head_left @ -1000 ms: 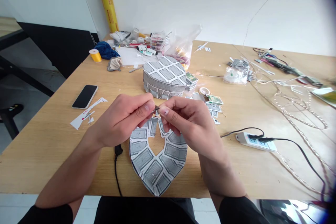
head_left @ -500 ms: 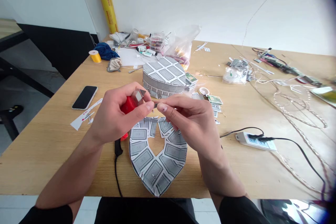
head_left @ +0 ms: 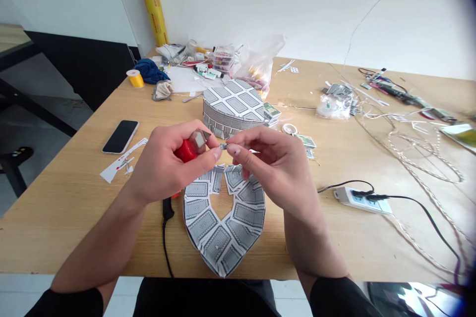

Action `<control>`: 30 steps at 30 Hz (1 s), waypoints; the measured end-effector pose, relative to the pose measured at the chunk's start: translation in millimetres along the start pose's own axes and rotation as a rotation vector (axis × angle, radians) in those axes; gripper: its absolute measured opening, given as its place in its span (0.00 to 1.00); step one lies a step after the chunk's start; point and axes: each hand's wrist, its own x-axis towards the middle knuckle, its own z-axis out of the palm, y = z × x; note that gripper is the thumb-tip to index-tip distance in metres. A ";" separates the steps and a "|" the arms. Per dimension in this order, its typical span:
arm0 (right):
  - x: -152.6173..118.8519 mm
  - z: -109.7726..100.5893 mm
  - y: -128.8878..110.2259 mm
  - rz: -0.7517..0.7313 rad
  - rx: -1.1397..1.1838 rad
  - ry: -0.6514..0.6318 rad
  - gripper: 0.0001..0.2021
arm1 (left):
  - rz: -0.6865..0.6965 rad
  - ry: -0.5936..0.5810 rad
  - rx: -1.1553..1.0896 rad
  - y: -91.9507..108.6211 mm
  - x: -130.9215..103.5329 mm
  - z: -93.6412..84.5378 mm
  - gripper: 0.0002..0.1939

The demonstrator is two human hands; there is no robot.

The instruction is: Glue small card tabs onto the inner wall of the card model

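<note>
My left hand point(head_left: 173, 163) is wrapped round a red-handled tool point(head_left: 186, 151) with a grey metal end, its thumb and finger also at a tiny grey piece point(head_left: 223, 146). My right hand point(head_left: 273, 168) pinches the other side of that piece, thumb against forefinger. Both hands hover over the upper end of a pointed ring point(head_left: 243, 213) made of grey patterned playing cards, which lies on the table with a gap at its far side. Just behind the hands stands a rounded card-covered box point(head_left: 236, 104). What the small piece is cannot be made out.
On the left lie a phone point(head_left: 121, 136) and paper strips point(head_left: 124, 161). A black cord point(head_left: 164, 242) runs beside the ring. Tape point(head_left: 289, 129) and card stacks are behind my right hand; a power strip point(head_left: 362, 200) and cables lie right.
My fingertips have parted slightly, and more of the small grey piece shows between them. The red tool has tilted a little in my left hand.
</note>
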 end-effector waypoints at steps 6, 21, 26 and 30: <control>0.4 -3.6 -1.1 0.073 0.058 -0.098 0.08 | -0.073 -0.110 -0.105 -2.4 -0.6 -3.0 0.06; -2.5 -4.1 0.3 0.098 0.104 -0.273 0.14 | -0.120 -0.186 -0.206 -0.7 -1.9 -1.8 0.13; -4.2 -4.2 0.3 0.084 0.118 -0.299 0.15 | -0.056 -0.180 -0.129 1.2 -1.2 -1.9 0.15; -4.8 -3.7 0.7 0.078 0.085 -0.321 0.14 | 0.008 -0.229 -0.007 0.6 0.0 -4.6 0.19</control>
